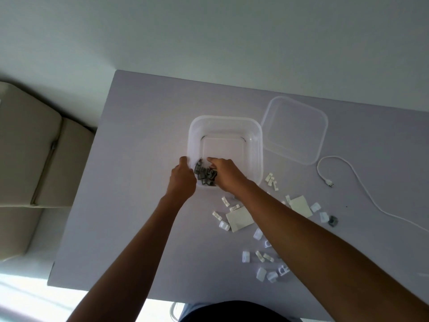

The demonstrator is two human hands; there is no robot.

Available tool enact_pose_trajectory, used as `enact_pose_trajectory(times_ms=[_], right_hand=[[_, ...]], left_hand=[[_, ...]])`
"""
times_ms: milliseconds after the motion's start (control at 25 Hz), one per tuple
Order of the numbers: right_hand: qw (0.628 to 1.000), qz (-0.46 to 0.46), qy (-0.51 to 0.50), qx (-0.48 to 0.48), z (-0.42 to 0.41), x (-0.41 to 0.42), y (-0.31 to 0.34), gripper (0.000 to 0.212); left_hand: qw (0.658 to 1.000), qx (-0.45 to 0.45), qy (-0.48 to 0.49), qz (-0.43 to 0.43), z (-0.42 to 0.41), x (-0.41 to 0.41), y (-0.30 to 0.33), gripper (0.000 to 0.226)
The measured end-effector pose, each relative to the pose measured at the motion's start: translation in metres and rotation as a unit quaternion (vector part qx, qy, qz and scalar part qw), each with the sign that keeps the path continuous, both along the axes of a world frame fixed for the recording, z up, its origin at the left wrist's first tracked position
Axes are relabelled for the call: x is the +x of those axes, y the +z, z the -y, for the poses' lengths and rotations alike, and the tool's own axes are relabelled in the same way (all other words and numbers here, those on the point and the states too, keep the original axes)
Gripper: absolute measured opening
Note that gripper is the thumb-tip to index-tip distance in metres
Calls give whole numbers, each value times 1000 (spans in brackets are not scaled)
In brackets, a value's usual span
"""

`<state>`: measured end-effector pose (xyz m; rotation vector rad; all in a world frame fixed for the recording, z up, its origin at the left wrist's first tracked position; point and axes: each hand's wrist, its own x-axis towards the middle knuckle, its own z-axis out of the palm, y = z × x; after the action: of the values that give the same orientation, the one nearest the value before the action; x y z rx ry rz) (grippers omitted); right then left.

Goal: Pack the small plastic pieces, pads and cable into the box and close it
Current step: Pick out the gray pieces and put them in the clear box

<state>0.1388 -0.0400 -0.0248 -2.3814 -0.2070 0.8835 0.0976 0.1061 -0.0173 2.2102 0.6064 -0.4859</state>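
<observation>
Clear plastic box [253,140] is sitting open on the grey worktop [144,159], its lid [294,131] lying just beside it on the right. Left hand [183,180] is gripping the box's near-left rim, fingers curled over it. Right hand [226,174] is reaching inside over a heap of grey pieces [205,174]; whether it is holding any, cannot tell. White pieces [260,256], two square pads [240,219] and white cable [362,187] are lying on the worktop to the right.

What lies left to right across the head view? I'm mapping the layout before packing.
Sofa → left hand → box → lid → cable.
</observation>
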Motion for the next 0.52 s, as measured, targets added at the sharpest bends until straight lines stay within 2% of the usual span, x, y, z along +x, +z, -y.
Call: enact_pose_trajectory(times_ms=[120,160,240,320,360,440,520], right_hand=[[997,-7,-49,52,16,-3,-2,74],[993,-6,-78,86,24,-6,2,69],[977,10,-143,157,45,-13,17,53],[950,55,-224,210,67,-24,35,34],[934,93,-266,221,81,-33,45,26],[901,167,-339,215,113,-54,58,16],[882,195,-390,178,147,-80,57,12]], left_hand=[[999,42,2,8,6,-2,6,38],[995,88,-9,42,9,-3,10,43],[975,147,-35,165,24,-8,22,43],[954,106,-82,269,51,-15,33,26],[945,76,-133,288,68,-21,35,17],[932,53,-248,258,104,-36,29,11],[926,90,-321,180,132,-52,16,19]])
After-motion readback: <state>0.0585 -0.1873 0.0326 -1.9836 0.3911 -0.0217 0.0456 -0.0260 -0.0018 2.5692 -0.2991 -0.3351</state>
